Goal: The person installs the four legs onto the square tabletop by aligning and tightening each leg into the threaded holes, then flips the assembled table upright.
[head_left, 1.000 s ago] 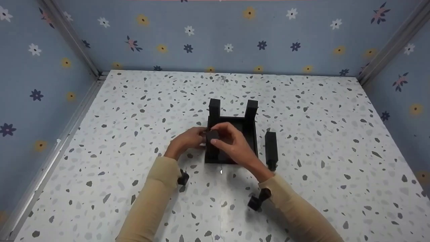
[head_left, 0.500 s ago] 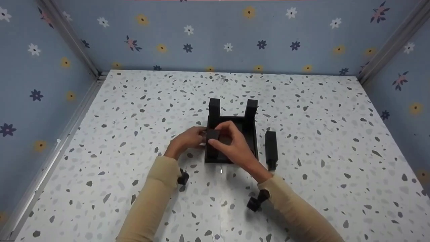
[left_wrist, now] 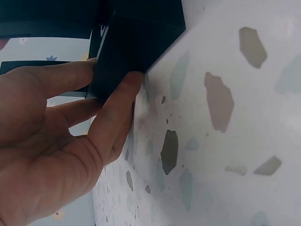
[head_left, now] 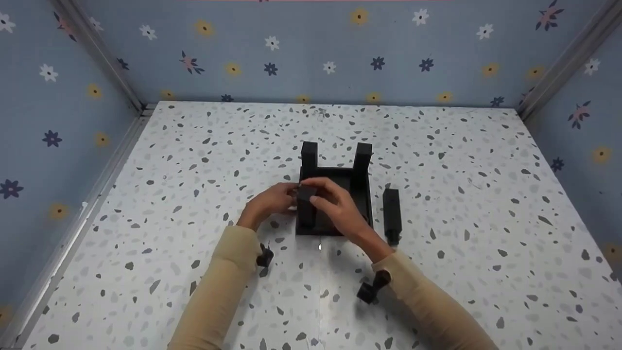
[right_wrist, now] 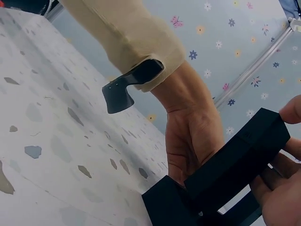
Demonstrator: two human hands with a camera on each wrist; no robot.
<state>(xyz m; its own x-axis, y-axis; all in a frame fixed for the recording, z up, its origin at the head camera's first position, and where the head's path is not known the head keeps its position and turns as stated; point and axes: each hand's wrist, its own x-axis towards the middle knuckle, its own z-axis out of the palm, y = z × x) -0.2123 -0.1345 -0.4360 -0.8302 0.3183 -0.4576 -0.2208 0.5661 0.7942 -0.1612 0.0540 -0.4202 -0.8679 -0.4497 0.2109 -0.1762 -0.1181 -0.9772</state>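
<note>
A black square piece with a raised rim (head_left: 335, 231) lies on the speckled table, with two black legs (head_left: 309, 158) standing on its far corners. On its near left corner stands another black leg (head_left: 306, 211). My right hand (head_left: 342, 211) pinches this leg near its top, thumb on the right face and fingers behind; the right wrist view shows the leg (right_wrist: 242, 157) close up. From the left, my left hand (head_left: 273, 200) grips the side of the square piece (left_wrist: 141, 40), fingers and thumb around its edge. The leg's lower end is hidden inside the rim.
A loose black leg (head_left: 392, 210) with a narrower stub at its near end lies right of the square piece. Blue flowered walls (head_left: 320, 48) border the table behind and at both sides. Small black cameras (head_left: 373, 288) stick out at the wrists.
My right thumb has shifted from the leg's front to its right face, and the fingers reach further behind it. The left hand and the square piece stay almost still.
</note>
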